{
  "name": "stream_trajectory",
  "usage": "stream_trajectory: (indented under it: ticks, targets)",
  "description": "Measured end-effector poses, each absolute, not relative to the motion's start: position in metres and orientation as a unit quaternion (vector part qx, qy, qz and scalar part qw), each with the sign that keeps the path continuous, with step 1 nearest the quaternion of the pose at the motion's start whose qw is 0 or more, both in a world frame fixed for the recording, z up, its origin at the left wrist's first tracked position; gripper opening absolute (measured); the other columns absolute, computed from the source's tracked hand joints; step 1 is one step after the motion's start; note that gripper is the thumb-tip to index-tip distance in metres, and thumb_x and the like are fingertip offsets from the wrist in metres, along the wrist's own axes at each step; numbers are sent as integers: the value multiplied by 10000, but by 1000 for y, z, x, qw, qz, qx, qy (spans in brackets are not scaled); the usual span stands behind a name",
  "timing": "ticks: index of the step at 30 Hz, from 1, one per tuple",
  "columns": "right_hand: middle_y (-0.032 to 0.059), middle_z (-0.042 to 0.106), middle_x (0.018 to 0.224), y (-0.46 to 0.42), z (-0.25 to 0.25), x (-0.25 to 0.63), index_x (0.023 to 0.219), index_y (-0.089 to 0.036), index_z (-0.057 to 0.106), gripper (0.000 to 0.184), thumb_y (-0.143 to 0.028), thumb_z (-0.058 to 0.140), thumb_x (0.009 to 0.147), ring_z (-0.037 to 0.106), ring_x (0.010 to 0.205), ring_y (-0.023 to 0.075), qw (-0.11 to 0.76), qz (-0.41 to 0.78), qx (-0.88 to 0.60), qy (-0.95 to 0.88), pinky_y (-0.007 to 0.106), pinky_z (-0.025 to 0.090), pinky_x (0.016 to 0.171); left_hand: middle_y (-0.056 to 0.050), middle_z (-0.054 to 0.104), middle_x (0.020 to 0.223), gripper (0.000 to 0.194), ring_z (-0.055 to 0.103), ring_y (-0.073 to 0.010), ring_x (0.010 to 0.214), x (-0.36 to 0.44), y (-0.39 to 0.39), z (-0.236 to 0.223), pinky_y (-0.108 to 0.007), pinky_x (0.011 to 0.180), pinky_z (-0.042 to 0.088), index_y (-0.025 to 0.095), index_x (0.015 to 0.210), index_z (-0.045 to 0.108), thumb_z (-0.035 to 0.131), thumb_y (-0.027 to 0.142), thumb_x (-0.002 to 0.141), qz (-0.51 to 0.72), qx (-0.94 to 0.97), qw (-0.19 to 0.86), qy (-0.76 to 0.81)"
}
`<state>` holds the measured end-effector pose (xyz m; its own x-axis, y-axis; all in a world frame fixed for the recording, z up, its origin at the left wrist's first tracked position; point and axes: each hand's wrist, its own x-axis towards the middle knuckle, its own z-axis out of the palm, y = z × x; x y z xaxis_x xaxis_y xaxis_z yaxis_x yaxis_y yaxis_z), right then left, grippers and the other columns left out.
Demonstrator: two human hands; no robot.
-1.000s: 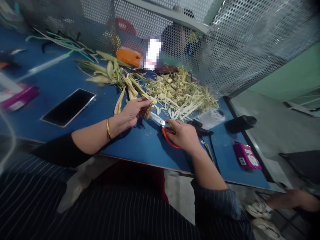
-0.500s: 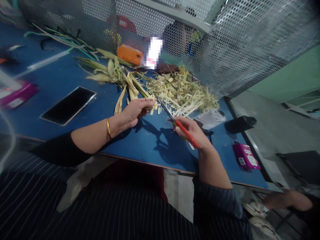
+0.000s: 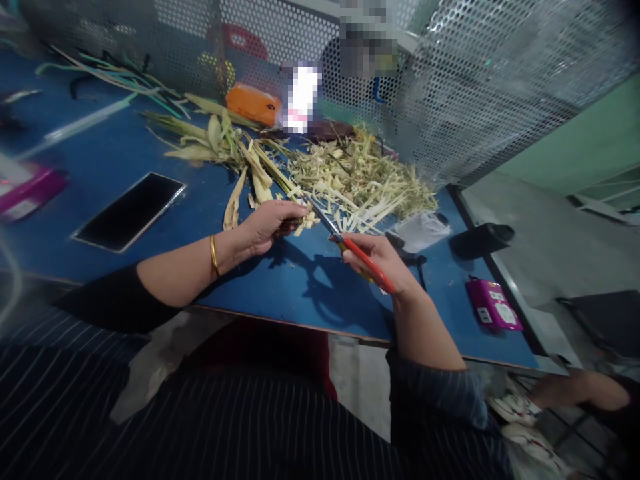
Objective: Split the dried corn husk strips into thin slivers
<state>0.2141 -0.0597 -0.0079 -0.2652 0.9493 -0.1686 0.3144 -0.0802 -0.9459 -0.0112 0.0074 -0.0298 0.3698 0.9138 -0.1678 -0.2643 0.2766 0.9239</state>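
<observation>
Looks like your left fingers [image 3: 293, 209] pinch pale plant strips [image 3: 312, 220] right at their tips, probably for steadiness; your right fingers [image 3: 369, 241] wrap the scissors [image 3: 373, 265], blades reaching near the left fingertips.

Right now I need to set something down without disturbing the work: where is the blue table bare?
Bare: between the phone and long leaves; between the right forearm and purple pack; and, in shadow, nearly bare between that and the left forearm. Crowded: beyond the scissors, where the shredded pile spreads.
</observation>
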Motion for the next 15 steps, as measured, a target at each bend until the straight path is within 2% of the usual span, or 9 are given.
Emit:
stream_trajectory:
  ticks: [5,9,12,15]
  targets:
    - [-61,416,580,-62,-5,212,912,-134,713,413,-465,770,672,280,500,42,309,493,-526,-621,213,225,458,19,447,525,169,344,-61,450,-12,8,-30,-224,426,196,146,565,592,697,190,691,415,429,707,381]
    - [-51,434,586,-62,-7,211,842,-139,723,388,-481,771,664,296,518,46,304,463,-533,-640,212,246,471,13,474,532,162,346,-59,447,-11,9,-32,-221,418,211,148,570,615,709,185,696,420,427,703,382]
    - [-40,506,612,-58,-15,214,914,-135,727,445,-497,770,657,365,530,60,312,438,-542,-646,219,314,503,13,514,555,114,386,-50,450,-11,9,-32,-198,423,270,142,626,659,726,182,710,420,417,703,393]
    - [-1,618,690,-52,-26,220,1059,-127,704,564,-529,747,666,494,586,109,343,344,-582,-653,255,409,577,5,578,621,61,485,-47,488,-10,8,-28,-171,471,373,134,733,695,732,180,745,422,396,713,395]
